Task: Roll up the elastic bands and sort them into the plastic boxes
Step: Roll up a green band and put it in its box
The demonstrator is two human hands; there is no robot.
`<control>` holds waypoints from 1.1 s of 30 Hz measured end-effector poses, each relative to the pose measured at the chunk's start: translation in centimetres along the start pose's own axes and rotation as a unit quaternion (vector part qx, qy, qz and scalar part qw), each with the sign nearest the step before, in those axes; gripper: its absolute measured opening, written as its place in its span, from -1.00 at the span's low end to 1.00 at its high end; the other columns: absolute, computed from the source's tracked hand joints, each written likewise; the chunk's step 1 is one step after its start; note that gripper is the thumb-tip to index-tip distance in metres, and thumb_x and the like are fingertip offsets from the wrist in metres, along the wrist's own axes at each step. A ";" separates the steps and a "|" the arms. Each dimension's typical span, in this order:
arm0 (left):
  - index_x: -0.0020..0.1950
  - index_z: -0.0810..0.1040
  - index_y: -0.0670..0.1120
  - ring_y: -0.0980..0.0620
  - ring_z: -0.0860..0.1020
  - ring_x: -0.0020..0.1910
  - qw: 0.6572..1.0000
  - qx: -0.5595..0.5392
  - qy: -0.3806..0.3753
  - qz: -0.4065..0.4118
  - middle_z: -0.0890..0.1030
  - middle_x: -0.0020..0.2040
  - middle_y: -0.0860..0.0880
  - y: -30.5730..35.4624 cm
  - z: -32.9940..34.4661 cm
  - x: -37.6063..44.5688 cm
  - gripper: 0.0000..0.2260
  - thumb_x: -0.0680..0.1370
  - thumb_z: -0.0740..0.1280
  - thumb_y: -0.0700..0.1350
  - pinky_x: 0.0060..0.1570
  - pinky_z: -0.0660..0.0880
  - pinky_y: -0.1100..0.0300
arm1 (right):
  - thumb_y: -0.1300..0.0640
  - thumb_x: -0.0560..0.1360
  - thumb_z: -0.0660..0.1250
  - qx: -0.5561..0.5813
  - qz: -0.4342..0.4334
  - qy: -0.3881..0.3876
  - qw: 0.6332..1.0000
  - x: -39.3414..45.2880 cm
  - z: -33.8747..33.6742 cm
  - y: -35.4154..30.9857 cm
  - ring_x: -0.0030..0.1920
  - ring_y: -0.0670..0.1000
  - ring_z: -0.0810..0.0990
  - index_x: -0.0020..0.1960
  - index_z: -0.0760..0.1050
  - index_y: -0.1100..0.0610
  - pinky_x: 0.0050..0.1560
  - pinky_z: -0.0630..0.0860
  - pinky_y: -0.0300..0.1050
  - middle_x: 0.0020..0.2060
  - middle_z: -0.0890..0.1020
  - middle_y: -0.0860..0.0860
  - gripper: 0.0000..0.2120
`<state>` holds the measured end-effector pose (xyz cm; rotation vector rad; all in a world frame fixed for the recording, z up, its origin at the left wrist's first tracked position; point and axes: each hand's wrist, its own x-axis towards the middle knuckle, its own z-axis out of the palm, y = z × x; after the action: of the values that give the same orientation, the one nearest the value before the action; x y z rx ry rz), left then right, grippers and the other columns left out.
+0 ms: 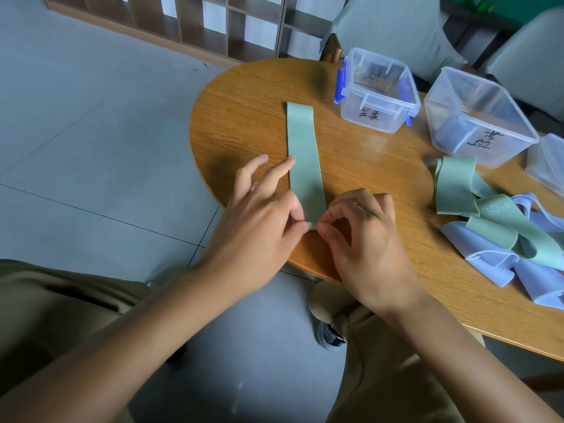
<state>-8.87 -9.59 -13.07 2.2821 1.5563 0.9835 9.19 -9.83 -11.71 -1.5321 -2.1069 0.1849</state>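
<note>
Now flat pale-green elastic band (303,154) lies lengthwise on round wooden bench (253,96); my left hand (259,218) and right hand (366,236) both pinch its near end, remaining fingers loosely spread. Clear plastic boxes (378,90) beyond.

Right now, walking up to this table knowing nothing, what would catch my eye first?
Probably the long green band laid flat mid-table, with the left hand and right hand pinching its near end. Next, the tangled heap of green and lilac bands at the right, below the clear plastic boxes at the far edge.
</note>
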 end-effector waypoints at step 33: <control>0.06 0.50 -0.06 -0.20 0.33 0.38 0.991 0.088 0.080 -0.065 0.54 0.22 -0.07 -2.3 1.9 6.9 -0.89 0.56 0.36 -0.10 0.35 0.32 -0.05 | 0.14 0.61 0.13 -0.004 0.145 0.047 0.988 8.0 4.5 -1.4 0.20 0.13 0.35 0.22 0.33 0.07 0.18 0.29 0.01 0.19 0.41 0.05 -0.81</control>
<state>-7.89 -2.13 -12.85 2.2245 1.9014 1.0567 4.05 -2.16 -12.36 -1.8114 -1.8079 0.2025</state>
